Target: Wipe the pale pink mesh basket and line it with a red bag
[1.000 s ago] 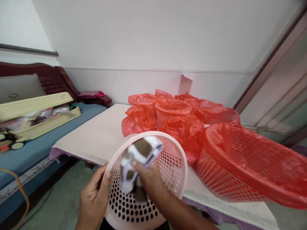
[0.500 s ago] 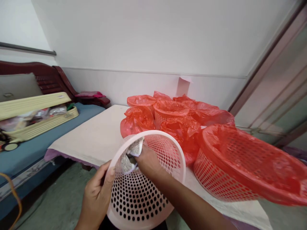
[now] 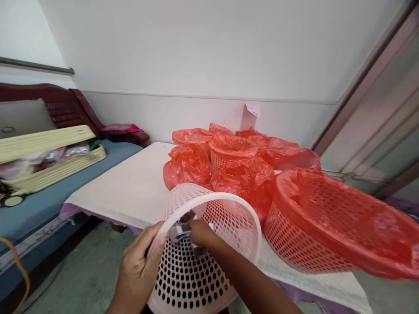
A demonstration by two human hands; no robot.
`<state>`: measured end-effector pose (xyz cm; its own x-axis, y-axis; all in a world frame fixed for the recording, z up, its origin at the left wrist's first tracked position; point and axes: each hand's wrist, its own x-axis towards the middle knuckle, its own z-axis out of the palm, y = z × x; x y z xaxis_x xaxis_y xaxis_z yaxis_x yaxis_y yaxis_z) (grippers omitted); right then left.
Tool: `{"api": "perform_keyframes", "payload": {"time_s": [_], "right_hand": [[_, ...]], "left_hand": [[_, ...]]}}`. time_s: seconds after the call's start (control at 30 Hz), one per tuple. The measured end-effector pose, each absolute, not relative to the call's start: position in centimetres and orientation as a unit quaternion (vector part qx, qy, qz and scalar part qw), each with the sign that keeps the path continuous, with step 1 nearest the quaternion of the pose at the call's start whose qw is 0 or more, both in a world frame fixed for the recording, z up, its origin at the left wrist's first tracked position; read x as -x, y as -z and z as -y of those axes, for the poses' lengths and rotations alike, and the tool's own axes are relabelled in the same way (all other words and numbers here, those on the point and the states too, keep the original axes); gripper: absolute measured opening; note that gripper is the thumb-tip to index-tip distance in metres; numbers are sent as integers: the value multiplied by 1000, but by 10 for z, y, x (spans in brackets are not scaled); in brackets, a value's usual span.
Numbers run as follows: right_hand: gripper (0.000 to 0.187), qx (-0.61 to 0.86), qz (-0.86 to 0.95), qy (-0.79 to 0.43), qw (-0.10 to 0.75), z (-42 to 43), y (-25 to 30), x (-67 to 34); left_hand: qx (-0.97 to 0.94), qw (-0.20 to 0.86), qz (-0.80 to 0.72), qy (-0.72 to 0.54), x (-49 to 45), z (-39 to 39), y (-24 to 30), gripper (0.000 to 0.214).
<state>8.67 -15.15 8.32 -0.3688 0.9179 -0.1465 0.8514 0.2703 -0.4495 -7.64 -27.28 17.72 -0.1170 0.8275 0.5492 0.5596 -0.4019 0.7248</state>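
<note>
A pale pink plastic basket (image 3: 234,198) with a holed wall lies tilted, its round mouth turned toward me. My left hand (image 3: 139,264) grips its rim on the left, thumb on the near side and fingers around the outside. Inside the basket, my right hand (image 3: 201,234) is closed on a bunched grey and white cloth (image 3: 179,231), pressed near the inner wall. Part of the cloth is hidden behind the fingers and blurred. Just beyond the basket stand small baskets with red plastic bags (image 3: 188,165) over them.
A larger basket lined with a red bag (image 3: 304,244) stands at the right on the cream-covered table (image 3: 131,174). To the left, an open yellow suitcase (image 3: 59,170) rests on a blue-covered bench (image 3: 121,152). A folded paper (image 3: 252,111) is by the wall.
The basket's mouth has dropped slightly and shifted right, showing more of its outer side. My right hand has moved lower inside with the cloth. My left hand still grips the rim.
</note>
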Motion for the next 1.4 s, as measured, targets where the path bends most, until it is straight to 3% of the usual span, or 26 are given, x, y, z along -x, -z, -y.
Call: {"api": "perform_keyframes", "payload": {"time_s": [0.13,0.27,0.4,0.5,0.6,0.73,1.1,1.2,1.4], "right_hand": [[32,489,774,-355,187,151,-91,-60],[40,470,762,-361,261,151,-103,-31],[30,443,810,-311,226,161,-101,-21],[32,434,854,-238,158,162,-89,-31],[22,450,874,-167,81,153,-78,-43],[30,465,879,-96,31,142,-76,-50],[16,289,950,-114,-3,220,-137,-102],[21,225,965,-114,76,250,-138,-113],[15,306,936,-13,173,274,-89,-99]], "left_hand": [[-583,167,-566,-558,77,271,-178,28],[-503,207,-599,-588,71,272,-180,32],[-511,215,-596,-581,76,272,-176,34],[-555,196,-589,-553,84,272,-171,34],[-594,171,-576,-535,86,275,-166,33],[-607,142,-570,-536,85,275,-163,32],[-555,155,-601,-554,98,265,-168,32],[-548,182,-598,-557,98,261,-170,34],[-520,229,-596,-568,92,251,-183,41]]}}
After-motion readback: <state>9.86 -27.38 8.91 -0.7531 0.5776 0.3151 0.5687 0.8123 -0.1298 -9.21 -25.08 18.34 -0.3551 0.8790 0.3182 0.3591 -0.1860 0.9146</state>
